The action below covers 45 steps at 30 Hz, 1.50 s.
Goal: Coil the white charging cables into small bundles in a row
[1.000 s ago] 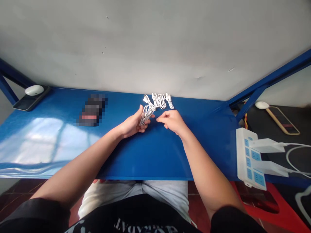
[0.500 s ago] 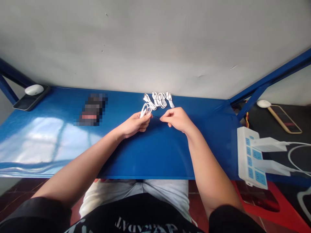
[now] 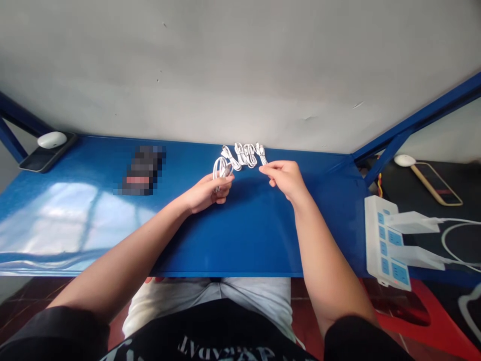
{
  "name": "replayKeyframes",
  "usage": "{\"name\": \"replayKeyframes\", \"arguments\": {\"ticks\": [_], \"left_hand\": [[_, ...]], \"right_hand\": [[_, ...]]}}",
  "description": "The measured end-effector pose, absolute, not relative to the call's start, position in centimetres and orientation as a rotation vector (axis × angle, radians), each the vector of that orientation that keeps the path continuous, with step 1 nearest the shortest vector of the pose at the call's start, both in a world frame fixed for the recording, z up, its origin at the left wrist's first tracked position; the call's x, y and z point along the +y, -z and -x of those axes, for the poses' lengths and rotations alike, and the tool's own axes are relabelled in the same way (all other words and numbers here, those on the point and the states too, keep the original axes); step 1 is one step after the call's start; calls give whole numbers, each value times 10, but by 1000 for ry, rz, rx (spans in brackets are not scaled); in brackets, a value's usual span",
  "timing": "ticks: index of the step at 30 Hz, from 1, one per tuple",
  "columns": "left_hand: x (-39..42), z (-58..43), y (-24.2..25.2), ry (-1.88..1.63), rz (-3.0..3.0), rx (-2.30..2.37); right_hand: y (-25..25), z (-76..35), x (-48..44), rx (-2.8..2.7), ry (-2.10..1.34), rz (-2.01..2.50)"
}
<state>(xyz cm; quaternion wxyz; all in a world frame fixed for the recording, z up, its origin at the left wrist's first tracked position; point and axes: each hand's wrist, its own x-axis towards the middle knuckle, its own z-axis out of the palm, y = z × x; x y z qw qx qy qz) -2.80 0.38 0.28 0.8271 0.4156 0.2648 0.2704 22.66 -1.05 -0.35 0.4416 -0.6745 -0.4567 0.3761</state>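
My left hand [image 3: 206,193] is closed around a coiled white cable [image 3: 220,169] whose loops stick up above the fingers. My right hand [image 3: 287,179] hovers to its right with thumb and forefinger pinched together; what they pinch is too thin to make out. Just beyond both hands, a row of several coiled white cables [image 3: 246,154] lies on the blue table [image 3: 240,235] near the grey wall. My right fingertips are close to the right end of that row.
A blurred dark object [image 3: 142,169] lies left of the hands. A phone with a white mouse-like device [image 3: 47,149] sits at the far left. A white power strip [image 3: 387,243] with plugged chargers hangs at the right edge, beside another table with a phone [image 3: 436,185].
My right hand has moved up and right, away from the left hand, toward the row of cables. The left hand has turned the coiled cable more upright.
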Motion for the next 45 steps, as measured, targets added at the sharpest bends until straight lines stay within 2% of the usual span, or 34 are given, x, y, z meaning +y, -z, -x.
{"name": "replayKeyframes", "arguments": {"ticks": [6,15,18,19,23,28,35,45], "left_hand": [[13,32,2,-631,-723,566],[5,29,1,-613,-898,689],[1,26,2,-645,-956,701],[0,25,3,-635,-968,683],[-5,21,4,-562,-1010,581],[-6,16,10,-651,-1123,629],[-6,14,14,-671,-1198,647],[-3,14,9,-791,-848,597]], "right_hand": [[12,-258,-5,-1078,-489,1830],[17,-275,-3,-1144,-384,2118],[6,-254,-6,-1145,-244,2005],[2,-243,-9,-1170,-293,1899],[-9,-192,-22,-1308,-845,1414],[-6,-160,-31,-1264,-1113,1276],[3,-158,-30,-1267,-1162,1248],[6,-155,-27,-1109,-1191,1285]]}}
